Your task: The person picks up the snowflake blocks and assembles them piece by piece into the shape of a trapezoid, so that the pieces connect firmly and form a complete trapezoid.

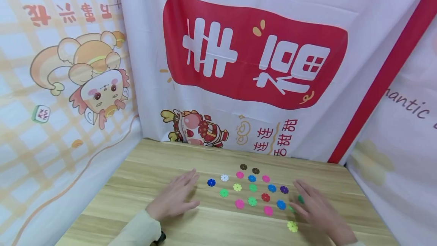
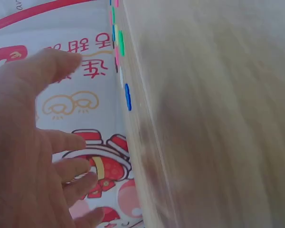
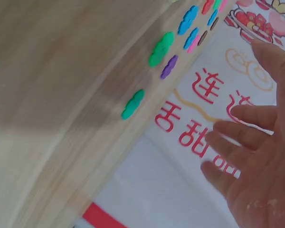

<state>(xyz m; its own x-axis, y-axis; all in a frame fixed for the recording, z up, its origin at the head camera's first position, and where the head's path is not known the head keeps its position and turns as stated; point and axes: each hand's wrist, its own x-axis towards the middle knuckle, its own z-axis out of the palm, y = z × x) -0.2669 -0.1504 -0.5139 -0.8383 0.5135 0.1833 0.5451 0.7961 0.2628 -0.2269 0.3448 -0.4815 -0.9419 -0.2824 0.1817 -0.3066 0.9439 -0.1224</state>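
We see our left hand (image 1: pixel 175 196) and right hand (image 1: pixel 317 208) wide, fingers loosely spread, neither holding anything. Most of the flower-shaped discs (image 1: pixel 252 188) lie flat between them on the worktop (image 1: pixel 218 227): a dark blue disc (image 1: pixel 211 182) near the left fingertips, a light blue disc (image 1: pixel 281 205) just beside the right thumb. We judge them light, stiff, perhaps slippery plastic; we would pinch each by its notched rim.

smooth plastic-looking discs (image 1: pixel 252 201); wood-grained table (image 1: pixel 232 227); creased cloth hangings (image 1: pixel 250 56).
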